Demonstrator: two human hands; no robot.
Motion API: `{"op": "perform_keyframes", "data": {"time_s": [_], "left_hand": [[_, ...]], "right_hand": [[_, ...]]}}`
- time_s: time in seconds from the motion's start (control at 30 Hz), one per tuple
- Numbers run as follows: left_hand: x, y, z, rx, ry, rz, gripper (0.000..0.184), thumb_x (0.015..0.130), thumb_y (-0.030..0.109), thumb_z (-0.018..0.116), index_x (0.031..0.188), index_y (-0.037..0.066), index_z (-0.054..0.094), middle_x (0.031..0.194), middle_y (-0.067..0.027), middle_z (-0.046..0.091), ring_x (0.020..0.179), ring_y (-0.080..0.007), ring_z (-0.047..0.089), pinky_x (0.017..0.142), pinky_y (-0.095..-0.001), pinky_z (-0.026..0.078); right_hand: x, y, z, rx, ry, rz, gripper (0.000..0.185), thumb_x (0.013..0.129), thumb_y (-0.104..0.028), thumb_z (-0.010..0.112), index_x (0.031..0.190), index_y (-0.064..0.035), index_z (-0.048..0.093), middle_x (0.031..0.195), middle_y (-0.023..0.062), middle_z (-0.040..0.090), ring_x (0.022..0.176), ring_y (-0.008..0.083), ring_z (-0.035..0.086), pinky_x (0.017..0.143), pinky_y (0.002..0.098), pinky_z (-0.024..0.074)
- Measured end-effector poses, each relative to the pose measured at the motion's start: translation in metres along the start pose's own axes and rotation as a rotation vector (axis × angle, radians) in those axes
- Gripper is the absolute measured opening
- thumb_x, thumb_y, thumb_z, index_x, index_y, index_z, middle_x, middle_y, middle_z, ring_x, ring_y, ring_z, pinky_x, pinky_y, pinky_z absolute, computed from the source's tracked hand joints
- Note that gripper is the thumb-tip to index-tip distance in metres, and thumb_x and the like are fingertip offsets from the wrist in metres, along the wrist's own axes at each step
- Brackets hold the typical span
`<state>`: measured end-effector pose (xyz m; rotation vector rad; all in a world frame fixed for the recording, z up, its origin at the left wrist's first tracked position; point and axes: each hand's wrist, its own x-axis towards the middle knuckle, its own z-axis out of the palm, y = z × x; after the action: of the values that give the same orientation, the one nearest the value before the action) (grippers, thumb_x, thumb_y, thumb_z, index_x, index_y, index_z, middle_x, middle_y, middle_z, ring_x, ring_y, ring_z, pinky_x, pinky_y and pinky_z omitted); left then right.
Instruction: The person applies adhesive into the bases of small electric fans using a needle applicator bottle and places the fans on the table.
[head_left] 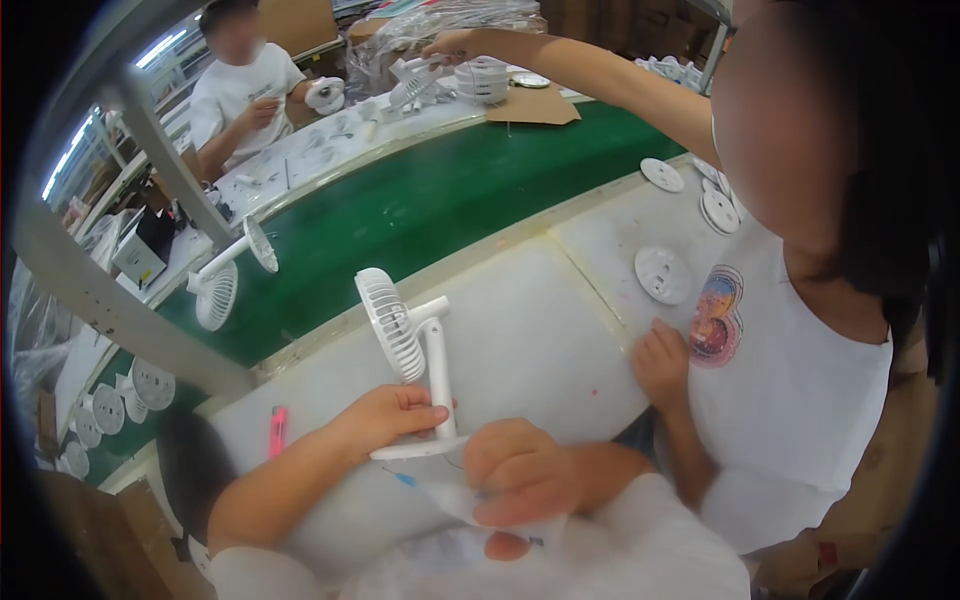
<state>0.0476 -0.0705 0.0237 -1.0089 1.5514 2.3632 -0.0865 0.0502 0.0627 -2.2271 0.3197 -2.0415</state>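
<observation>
My left hand is wrapped round the stem of a white fan, just above its round base. The fan stands nearly upright, its slatted head at the upper left of the stem. My right hand, blurred, is closed just right of the base, and what it holds is too small or hidden to name. A small blue piece with a thin dark tip shows below the base, left of my right hand.
A pink tool lies left on the white worktop. Beyond runs a green belt with a fan. At right, a co-worker reaches over the belt; round white discs lie nearby. Another person sits across.
</observation>
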Motion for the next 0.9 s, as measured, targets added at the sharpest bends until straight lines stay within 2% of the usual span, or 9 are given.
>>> {"op": "perform_keyframes", "data": {"time_s": [0.1, 0.2, 0.3, 0.4, 0.5, 0.6, 0.8, 0.9], "left_hand": [[-0.008, 0.005, -0.003, 0.022, -0.005, -0.041, 0.030, 0.079, 0.020, 0.060, 0.100, 0.000, 0.056, 0.088, -0.0049, 0.060, 0.080, -0.0107, 0.055, 0.070, -0.0229, 0.044], [-0.005, -0.002, -0.007, -0.076, 0.027, -0.012, 0.025, 0.084, 0.014, 0.053, 0.104, -0.001, 0.055, 0.092, -0.0081, 0.061, 0.083, -0.0123, 0.057, 0.073, -0.0236, 0.046], [-0.004, -0.002, -0.011, -0.044, 0.002, 0.009, 0.025, 0.084, 0.013, 0.051, 0.104, -0.002, 0.055, 0.098, -0.0105, 0.060, 0.089, -0.0142, 0.056, 0.077, -0.0248, 0.045], [-0.007, 0.000, -0.011, -0.035, -0.019, -0.001, 0.029, 0.082, 0.018, 0.054, 0.102, -0.003, 0.056, 0.094, -0.0098, 0.061, 0.086, -0.0127, 0.056, 0.075, -0.0223, 0.043], [-0.004, 0.002, -0.013, 0.075, -0.042, -0.038, 0.027, 0.085, 0.016, 0.050, 0.106, -0.002, 0.055, 0.101, -0.0098, 0.059, 0.091, -0.0136, 0.055, 0.079, -0.0244, 0.044], [-0.012, 0.012, -0.012, 0.160, -0.104, -0.029, 0.028, 0.085, 0.019, 0.052, 0.103, -0.001, 0.056, 0.099, -0.0083, 0.059, 0.088, -0.0125, 0.056, 0.077, -0.0237, 0.044], [0.000, 0.016, -0.007, -0.098, -0.151, -0.136, 0.024, 0.084, 0.023, 0.052, 0.090, 0.000, 0.057, 0.084, -0.0055, 0.058, 0.077, -0.0110, 0.055, 0.066, -0.0242, 0.045], [0.009, 0.016, 0.001, -0.150, -0.151, -0.173, 0.026, 0.084, 0.025, 0.053, 0.090, 0.000, 0.055, 0.081, -0.0048, 0.057, 0.074, -0.0106, 0.054, 0.063, -0.0245, 0.045]], "right_hand": [[0.017, -0.004, -0.001, 0.016, -0.024, 0.022, 0.027, 0.067, -0.011, 0.065, 0.085, 0.0012, 0.051, 0.057, 0.0036, 0.040, 0.046, 0.0177, 0.040, 0.040, 0.0280, 0.0331], [0.005, 0.006, 0.009, 0.021, 0.003, -0.001, 0.026, 0.068, -0.012, 0.065, 0.085, 0.0017, 0.051, 0.056, 0.0034, 0.040, 0.045, 0.0172, 0.040, 0.039, 0.0277, 0.0336], [0.001, 0.009, 0.013, 0.041, -0.011, 0.014, 0.024, 0.068, -0.012, 0.064, 0.082, 0.0020, 0.051, 0.055, 0.0034, 0.039, 0.044, 0.0171, 0.040, 0.039, 0.0273, 0.0342], [0.013, 0.005, 0.014, 0.045, -0.050, 0.041, 0.023, 0.068, -0.012, 0.064, 0.080, 0.0021, 0.051, 0.054, 0.0036, 0.039, 0.044, 0.0174, 0.040, 0.039, 0.0272, 0.0343], [0.007, 0.011, 0.017, 0.047, -0.061, 0.036, 0.022, 0.068, -0.012, 0.064, 0.079, 0.0024, 0.051, 0.053, 0.0040, 0.038, 0.043, 0.0178, 0.041, 0.039, 0.0271, 0.0339], [0.020, 0.009, 0.026, 0.045, -0.061, 0.065, 0.021, 0.069, -0.013, 0.063, 0.078, 0.0025, 0.051, 0.053, 0.0044, 0.038, 0.043, 0.0183, 0.041, 0.038, 0.0271, 0.0329], [0.024, 0.008, 0.032, 0.026, -0.061, 0.072, 0.022, 0.070, -0.014, 0.063, 0.078, 0.0025, 0.051, 0.051, 0.0050, 0.039, 0.042, 0.0189, 0.040, 0.038, 0.0277, 0.0316], [0.022, 0.008, 0.029, 0.023, -0.074, 0.069, 0.021, 0.070, -0.014, 0.063, 0.078, 0.0019, 0.052, 0.051, 0.0050, 0.039, 0.042, 0.0192, 0.040, 0.038, 0.0278, 0.0316]]}}
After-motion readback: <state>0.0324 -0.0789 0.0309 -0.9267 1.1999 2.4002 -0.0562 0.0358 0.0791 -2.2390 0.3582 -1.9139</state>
